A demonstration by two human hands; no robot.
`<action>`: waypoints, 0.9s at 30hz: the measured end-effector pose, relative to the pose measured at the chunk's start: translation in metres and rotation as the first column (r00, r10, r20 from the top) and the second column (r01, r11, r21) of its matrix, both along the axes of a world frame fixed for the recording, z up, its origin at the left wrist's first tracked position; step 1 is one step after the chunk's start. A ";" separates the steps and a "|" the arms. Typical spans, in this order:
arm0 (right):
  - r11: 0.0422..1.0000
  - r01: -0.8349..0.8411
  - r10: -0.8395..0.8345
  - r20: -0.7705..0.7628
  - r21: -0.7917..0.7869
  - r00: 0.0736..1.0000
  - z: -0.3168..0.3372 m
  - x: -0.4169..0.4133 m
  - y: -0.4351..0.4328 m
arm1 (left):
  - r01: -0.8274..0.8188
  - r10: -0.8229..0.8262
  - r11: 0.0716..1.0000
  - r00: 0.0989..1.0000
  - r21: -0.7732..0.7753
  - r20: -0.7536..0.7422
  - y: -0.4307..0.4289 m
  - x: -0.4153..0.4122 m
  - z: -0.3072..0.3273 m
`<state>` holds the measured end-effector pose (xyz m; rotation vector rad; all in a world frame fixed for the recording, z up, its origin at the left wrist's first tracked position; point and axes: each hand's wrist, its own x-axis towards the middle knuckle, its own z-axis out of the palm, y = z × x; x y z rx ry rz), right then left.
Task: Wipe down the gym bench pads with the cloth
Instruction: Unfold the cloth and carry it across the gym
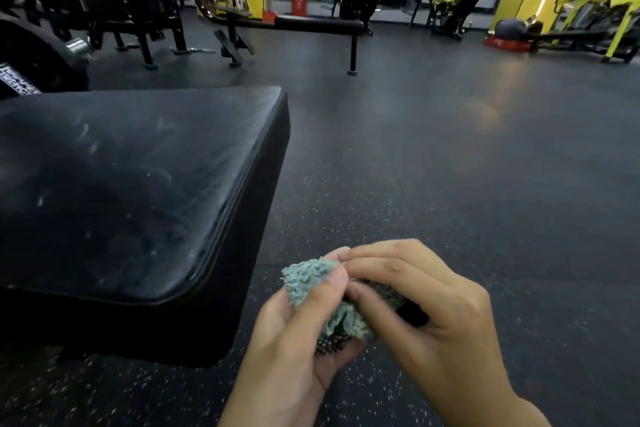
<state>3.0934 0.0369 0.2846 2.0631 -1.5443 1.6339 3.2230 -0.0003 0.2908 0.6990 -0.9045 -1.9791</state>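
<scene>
Teal, shaggy cloth (311,279) sits bunched between my hands at the lower middle of the frame. My left hand (298,340) cups it from below with the thumb over the top, and my right hand (426,305) pinches it from the right, so both are together and gripping it. The black pad (131,184) lies up and left of my hands, not touching them. Its rounded corner is nearest, and its long axis seems to run off toward the left edge. My left hand is nearer to it. Pale streaks on its top suggest wiping has not begun. A flat bench (311,24) stands at upper centre.
</scene>
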 end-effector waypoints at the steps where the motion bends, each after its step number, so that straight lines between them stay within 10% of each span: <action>1: 1.000 0.010 -0.011 0.022 0.022 1.000 0.006 -0.003 -0.002 | 0.023 -0.023 1.000 1.000 0.005 -0.002 -0.003 -0.004 0.007; 17: 0.925 0.019 -0.125 0.258 0.379 0.958 0.144 -0.047 -0.022 | 0.059 -0.091 0.984 0.977 0.166 0.191 -0.044 -0.051 0.137; 27: 0.824 -0.095 -0.378 0.667 0.558 0.642 0.279 -0.104 0.003 | 0.151 -0.157 0.987 0.875 0.050 0.457 -0.027 -0.095 0.274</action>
